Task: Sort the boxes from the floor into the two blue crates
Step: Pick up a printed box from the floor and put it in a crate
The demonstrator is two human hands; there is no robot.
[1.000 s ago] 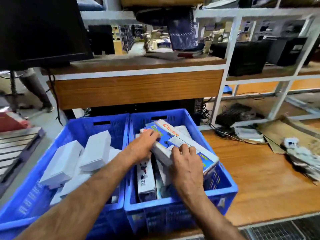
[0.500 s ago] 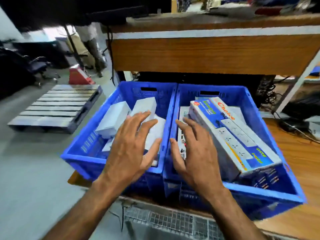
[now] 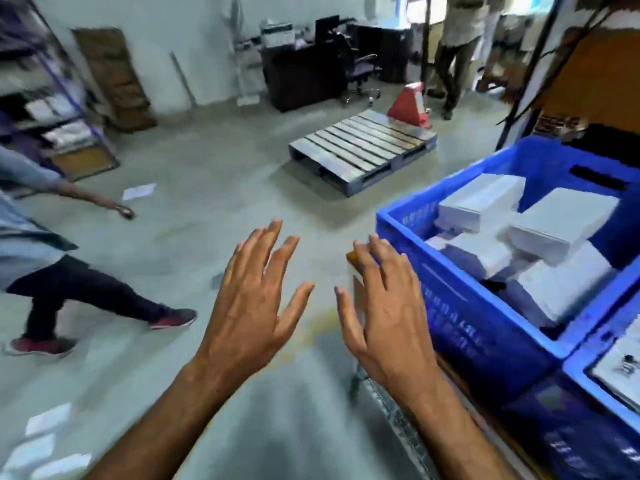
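Note:
My left hand and my right hand are both empty with fingers spread, held over the grey floor to the left of the crates. The left blue crate stands at the right and holds several plain white boxes. Only a corner of the second blue crate shows at the right edge, with a printed box inside. A few white boxes lie blurred on the floor at the bottom left.
Another person strides across the floor at the left, arm stretched out. A grey pallet with a red pallet jack lies ahead. A second person stands at the back right. Shelving lines the left wall. A wire rack edge sits below the crates.
My hands let go of the printed box, leaving it in the right crate, and drew back. My view swung left from the crates to the open floor.

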